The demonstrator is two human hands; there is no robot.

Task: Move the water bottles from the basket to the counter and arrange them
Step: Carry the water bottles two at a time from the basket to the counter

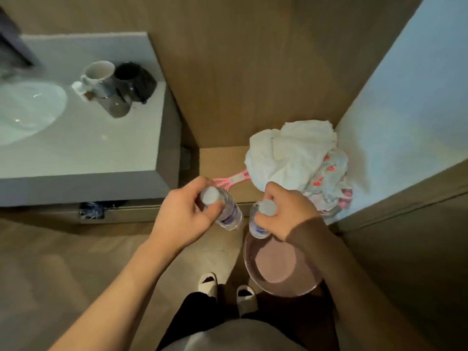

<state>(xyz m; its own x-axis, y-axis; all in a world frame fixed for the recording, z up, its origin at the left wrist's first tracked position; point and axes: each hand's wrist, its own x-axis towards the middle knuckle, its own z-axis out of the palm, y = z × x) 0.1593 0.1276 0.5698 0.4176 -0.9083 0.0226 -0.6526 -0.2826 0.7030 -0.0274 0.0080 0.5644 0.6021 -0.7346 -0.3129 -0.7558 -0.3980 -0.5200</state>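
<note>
My left hand (184, 214) grips a clear water bottle (226, 211) near its white cap, in the air right of the counter's corner. My right hand (288, 211) grips a second clear water bottle (257, 224) by its neck, just above the far rim of the pink basket (278, 287). The basket stands on the floor by my feet and its inside shows no bottles. The grey counter (101, 148) lies at the left.
On the counter stand a white mug (97, 73), a grey cup (117, 105) and a black bag (138, 81), beside a white sink (25, 110). A pile of white cloth (291, 153) with a pink hanger (233, 178) lies on a low ledge ahead.
</note>
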